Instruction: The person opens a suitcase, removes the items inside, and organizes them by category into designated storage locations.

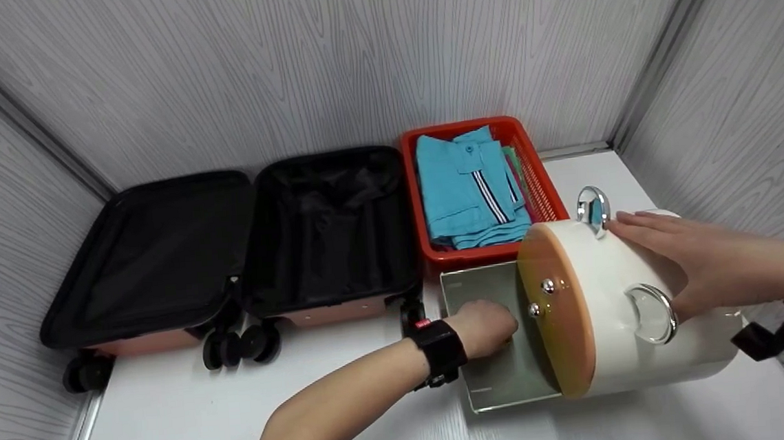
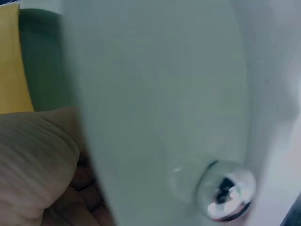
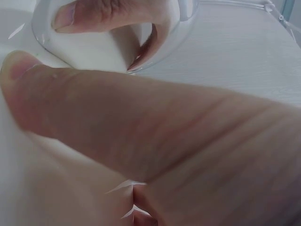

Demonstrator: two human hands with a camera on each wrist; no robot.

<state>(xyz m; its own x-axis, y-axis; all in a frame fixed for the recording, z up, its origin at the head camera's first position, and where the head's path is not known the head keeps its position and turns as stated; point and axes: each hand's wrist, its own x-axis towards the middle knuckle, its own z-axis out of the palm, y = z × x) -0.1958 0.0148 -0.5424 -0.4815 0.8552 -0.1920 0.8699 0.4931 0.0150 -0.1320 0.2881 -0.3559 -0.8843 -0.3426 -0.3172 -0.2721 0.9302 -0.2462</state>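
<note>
A white, rounded storage box [image 1: 610,287] with an orange end panel, silver knobs and ring-shaped metal fittings lies on the white surface. A greenish see-through drawer [image 1: 527,376] sticks out of its orange end. My left hand [image 1: 486,327] is in the drawer with fingers curled, apparently pinching a small dark thing that the hand mostly hides. In the left wrist view, the drawer's pale front [image 2: 160,94] with its silver knob [image 2: 228,190] stands close before the curled fingers. My right hand [image 1: 698,254] rests on the box's white side with fingers spread, near the silver rings.
An open black-lined suitcase [image 1: 339,251] with pink sides and black wheels lies at the left. Beside it, a red basket [image 1: 545,185] holds folded blue clothes [image 1: 462,187] behind the drawer. Pale wood-grain walls [image 1: 319,59] close in the back and sides.
</note>
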